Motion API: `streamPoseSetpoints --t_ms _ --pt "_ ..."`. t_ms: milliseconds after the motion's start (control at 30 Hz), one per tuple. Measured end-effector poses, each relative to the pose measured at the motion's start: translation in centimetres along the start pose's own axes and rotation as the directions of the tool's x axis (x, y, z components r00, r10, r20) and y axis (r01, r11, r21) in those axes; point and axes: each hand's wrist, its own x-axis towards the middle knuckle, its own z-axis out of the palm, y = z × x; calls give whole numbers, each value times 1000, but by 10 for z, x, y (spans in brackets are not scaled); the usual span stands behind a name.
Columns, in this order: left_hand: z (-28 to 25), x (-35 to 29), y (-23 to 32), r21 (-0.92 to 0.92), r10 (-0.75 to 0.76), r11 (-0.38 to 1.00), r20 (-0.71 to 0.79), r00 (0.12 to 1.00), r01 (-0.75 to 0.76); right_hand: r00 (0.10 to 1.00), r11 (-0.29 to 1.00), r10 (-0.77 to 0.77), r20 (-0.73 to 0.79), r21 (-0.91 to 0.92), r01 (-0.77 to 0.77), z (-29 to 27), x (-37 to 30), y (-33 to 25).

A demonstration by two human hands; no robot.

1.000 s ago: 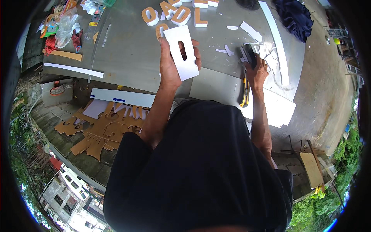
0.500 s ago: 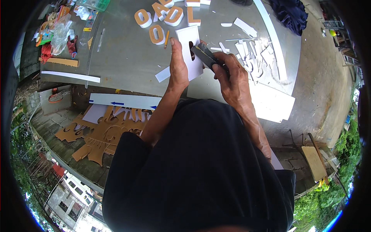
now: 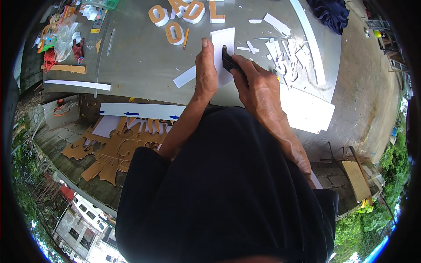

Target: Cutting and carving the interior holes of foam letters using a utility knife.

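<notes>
A narrow white board (image 3: 222, 35) is held over the table, its far edge pointing away from me. My left hand (image 3: 207, 72) grips its left side, thumb up, with the other fingers mostly hidden. Closed around a flat, dark block-like tool (image 3: 229, 62), my right hand (image 3: 258, 85) presses close to the board's face. The tool's tip lies over the dark opening in the board and covers most of it. Beyond the board, a yellow pencil (image 3: 186, 38) lies beside several thick brown-faced letters with white sides, among them an L (image 3: 217, 19).
White offcuts (image 3: 289, 59) are heaped right of my hands on the grey table (image 3: 136, 57). A long white strip (image 3: 309, 44) curves along the right. A white sheet (image 3: 305, 109) overhangs the near right edge. Cut brown sheets (image 3: 112, 153) lie below on the left.
My right hand has turned and moved slightly left, bringing the dark tool from a slant off the board's right side to steeper over the opening. The board has shifted a little right.
</notes>
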Motion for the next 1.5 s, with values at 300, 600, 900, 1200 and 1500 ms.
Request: streamPoseSetpoints --t_ms 300,600,900,1200,1500 --pt "4 1 -12 -112 45 993 7 999 -44 968 921 251 16 305 -243 0 0 2" --pt "1 0 -22 -106 -2 994 56 998 8 989 988 122 -78 106 -113 7 -6 5" --pt "1 -3 -11 -90 -10 996 130 992 22 988 989 150 30 -7 -150 -5 -4 2" --pt "7 -6 -20 46 105 993 25 994 -106 980 973 193 51 116 -198 -4 -4 4" --pt "6 1 -23 10 47 999 45 998 -47 985 977 170 4 127 -169 -9 -12 3"
